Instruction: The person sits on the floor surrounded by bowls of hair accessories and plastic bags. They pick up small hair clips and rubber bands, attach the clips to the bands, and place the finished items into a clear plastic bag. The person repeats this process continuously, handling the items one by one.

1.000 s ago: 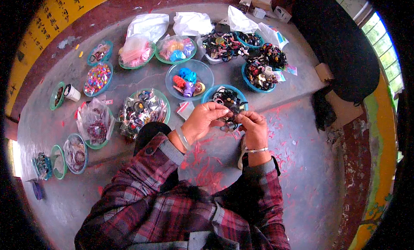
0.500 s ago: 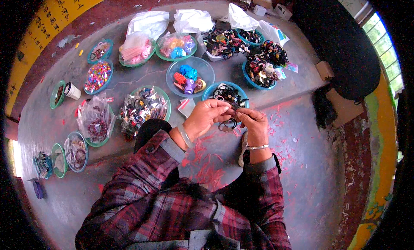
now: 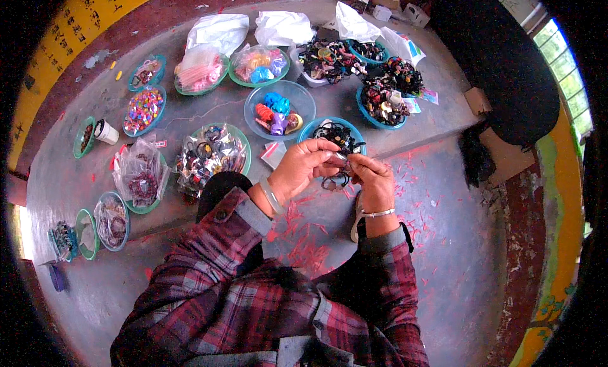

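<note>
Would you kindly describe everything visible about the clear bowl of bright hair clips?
The clear bowl is round, shallow and see-through, plastic by its look. It stands upright on the grey slab, beyond the hands, among green and blue bowls and apart from them. It holds a small heap of blue, red, purple and yellow clips, leaving much of its bottom bare. Neither hand touches it.

A grey concrete ledge (image 3: 221,107) held many bowls (image 3: 280,101) and plastic bags (image 3: 219,31) of small colourful and dark trinkets.
</note>
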A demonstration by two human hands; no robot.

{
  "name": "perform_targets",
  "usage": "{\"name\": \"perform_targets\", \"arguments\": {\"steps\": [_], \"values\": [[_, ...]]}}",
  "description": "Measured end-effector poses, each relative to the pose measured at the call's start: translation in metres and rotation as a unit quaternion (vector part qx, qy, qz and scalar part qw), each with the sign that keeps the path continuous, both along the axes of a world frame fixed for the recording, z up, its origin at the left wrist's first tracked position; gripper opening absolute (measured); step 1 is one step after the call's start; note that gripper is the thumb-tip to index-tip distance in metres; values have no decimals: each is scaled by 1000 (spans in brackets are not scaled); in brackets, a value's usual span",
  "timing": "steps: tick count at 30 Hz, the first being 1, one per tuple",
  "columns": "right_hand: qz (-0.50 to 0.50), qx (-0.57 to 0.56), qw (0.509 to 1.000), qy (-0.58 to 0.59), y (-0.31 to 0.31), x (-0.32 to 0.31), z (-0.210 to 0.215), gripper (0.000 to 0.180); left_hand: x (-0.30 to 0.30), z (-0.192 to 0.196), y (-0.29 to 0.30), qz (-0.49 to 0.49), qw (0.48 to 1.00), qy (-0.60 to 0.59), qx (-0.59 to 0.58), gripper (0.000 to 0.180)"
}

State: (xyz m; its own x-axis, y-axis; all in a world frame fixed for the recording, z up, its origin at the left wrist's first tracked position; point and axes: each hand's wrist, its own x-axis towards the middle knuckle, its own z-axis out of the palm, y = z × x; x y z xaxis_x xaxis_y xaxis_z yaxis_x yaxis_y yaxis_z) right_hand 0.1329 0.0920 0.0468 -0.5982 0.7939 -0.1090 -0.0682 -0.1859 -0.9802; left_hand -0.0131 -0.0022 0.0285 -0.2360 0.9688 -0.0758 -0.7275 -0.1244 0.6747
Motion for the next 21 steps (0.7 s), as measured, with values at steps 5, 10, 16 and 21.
{"name": "perform_targets", "arguments": {"steps": [5, 10, 16, 21], "values": [[5, 6, 1000, 10, 1, 1, -2, 14, -2, -2, 1, -7, 1000, -10, -2, 15], [25, 10, 998, 52, 2, 1, -7, 12, -1, -1, 0, 5, 1000, -9, 6, 14], [21, 32, 996, 79, -1, -2, -8, 12, -1, -1, 1, 21, 999, 19, 19, 14], [22, 100, 994, 50, 0, -2, -8, 13, -1, -3, 1, 26, 997, 47, 46, 17]]}}
